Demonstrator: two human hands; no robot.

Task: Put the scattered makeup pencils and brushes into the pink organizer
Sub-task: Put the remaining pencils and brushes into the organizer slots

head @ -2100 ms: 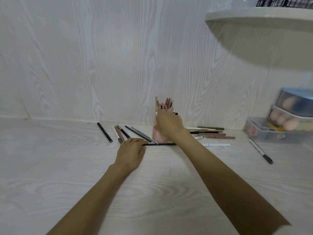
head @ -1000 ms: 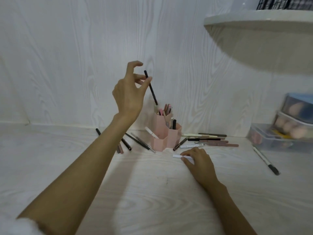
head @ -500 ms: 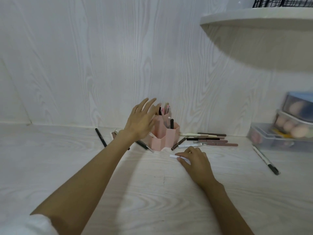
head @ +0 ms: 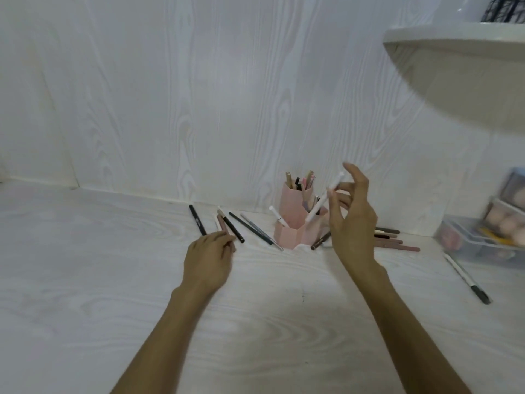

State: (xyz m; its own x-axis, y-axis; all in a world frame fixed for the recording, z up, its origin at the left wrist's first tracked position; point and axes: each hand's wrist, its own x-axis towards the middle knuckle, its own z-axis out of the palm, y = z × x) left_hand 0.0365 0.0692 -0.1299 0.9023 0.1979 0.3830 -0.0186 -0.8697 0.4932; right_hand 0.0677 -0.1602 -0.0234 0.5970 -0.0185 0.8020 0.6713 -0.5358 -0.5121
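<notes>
Over the pale wood-grain worktop we are watching two bare hands working at once. Our right hand is hanging in the air just right of the pink faceted plastic organizer, pinching a slim white makeup pencil between thumb and fingertips, the pencil slanting with its lower end over the organizer's right compartment. Whether that tip is already inside, we cannot tell. Our left hand is lying low on the worktop, fingers curling onto the near ends of a little fan of loose pencils: a dusty-pink one and a black one are touching the fingertips, though we cannot tell if any is truly gripped. Another black pencil is lying just left of them, two dark slim ones between the hand and the organizer. Several pencils are already standing in the tall back compartment. Behind the right wrist, brown pencils are lying near the wall, and a long black-tipped pen is resting well apart, beside a clear plastic box.
</notes>
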